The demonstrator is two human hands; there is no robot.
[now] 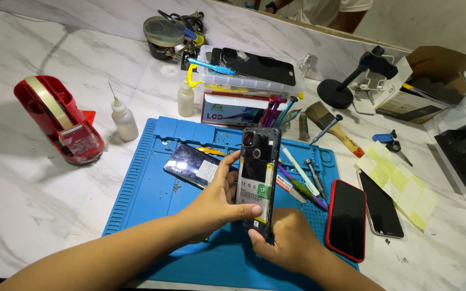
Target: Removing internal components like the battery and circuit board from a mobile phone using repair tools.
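Observation:
I hold an opened smartphone [258, 172] upright over the blue work mat [146, 183], its back cover off so the battery and camera module show. My left hand [217, 202] grips its left edge, thumb lying across the lower battery area. My right hand [287, 242] cups the phone's bottom end from below. The removed dark back cover [190, 164] lies flat on the mat just left of the phone.
A red-cased phone [346, 218] and another phone [381, 207] lie to the right, beside yellow sticky notes [403, 186]. Screwdrivers and tweezers [303, 175] rest on the mat. A red tape dispenser [60, 118], two squeeze bottles [124, 119], a parts box [244, 81] and a brush [333, 126] stand behind. Another person stands at the far edge.

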